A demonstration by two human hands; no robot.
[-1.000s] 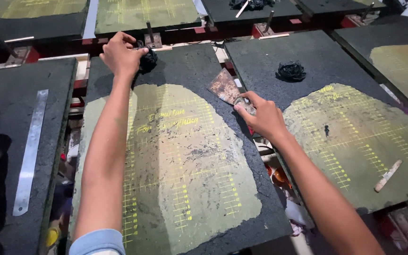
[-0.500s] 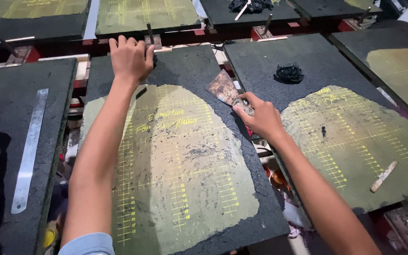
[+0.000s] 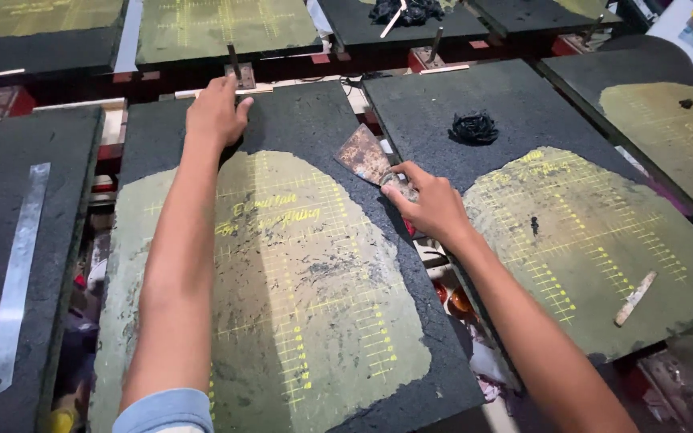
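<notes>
A black printing board (image 3: 314,120) lies in front of me, its middle scraped down to an olive patch (image 3: 298,289) with a yellow grid. My left hand (image 3: 214,116) presses flat on the board's far edge, fingers together, holding nothing visible. My right hand (image 3: 431,204) grips the handle of a rusty metal scraper (image 3: 365,154), whose blade rests on the board's right side near the edge.
A second board on the right has a similar olive patch (image 3: 587,232), a black clump of scraped residue (image 3: 475,127) and a small stick (image 3: 634,298). A metal ruler (image 3: 16,273) lies on the left board. More boards line the back, one holding another black clump (image 3: 407,11).
My left hand has shifted along the board's far edge and now lies flat; the black clump it was on is out of sight. The right hand with the scraper has hardly moved.
</notes>
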